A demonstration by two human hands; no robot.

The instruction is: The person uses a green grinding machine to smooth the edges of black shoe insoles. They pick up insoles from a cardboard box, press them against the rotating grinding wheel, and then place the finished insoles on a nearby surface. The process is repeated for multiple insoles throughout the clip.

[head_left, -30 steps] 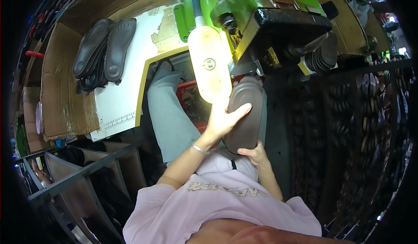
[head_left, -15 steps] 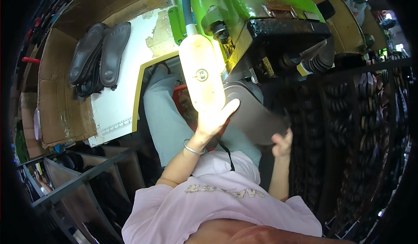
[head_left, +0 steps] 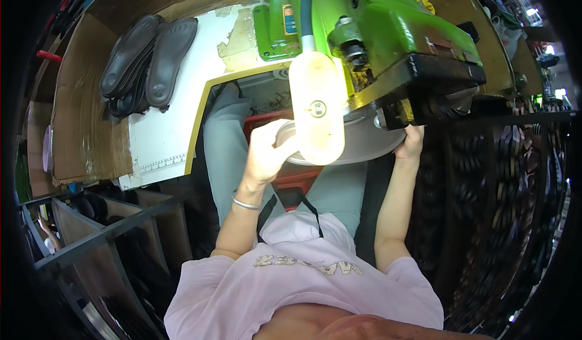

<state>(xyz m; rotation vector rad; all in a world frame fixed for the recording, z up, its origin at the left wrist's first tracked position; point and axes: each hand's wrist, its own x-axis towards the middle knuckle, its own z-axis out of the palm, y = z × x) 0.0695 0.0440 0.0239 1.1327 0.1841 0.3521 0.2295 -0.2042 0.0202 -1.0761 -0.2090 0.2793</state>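
A grey-brown shoe sole [head_left: 371, 148] is held crosswise beneath the head of a green machine [head_left: 388, 13]. My left hand [head_left: 265, 153] is closed on its left end, thumb toward me. At the right end, my right hand [head_left: 411, 142] grips the edge, its fingers partly hidden beneath the machine head. A glowing oval lamp [head_left: 316, 106] hangs in front and covers the sole's middle. Whether the sole touches the machine's working part, I cannot tell.
Dark soles [head_left: 162, 67] lie stacked on the white worktop [head_left: 203, 46], inside a cardboard screen [head_left: 82, 103]. Below left stands a divided rack [head_left: 115, 243]. Shelves with many dark soles [head_left: 473, 176] fill the right side. Something red [head_left: 297, 176] shows between my knees.
The sole has swung from a slanting position to crosswise under the machine head. My left hand has gone from beside the lamp to the sole's left end; my right hand has risen.
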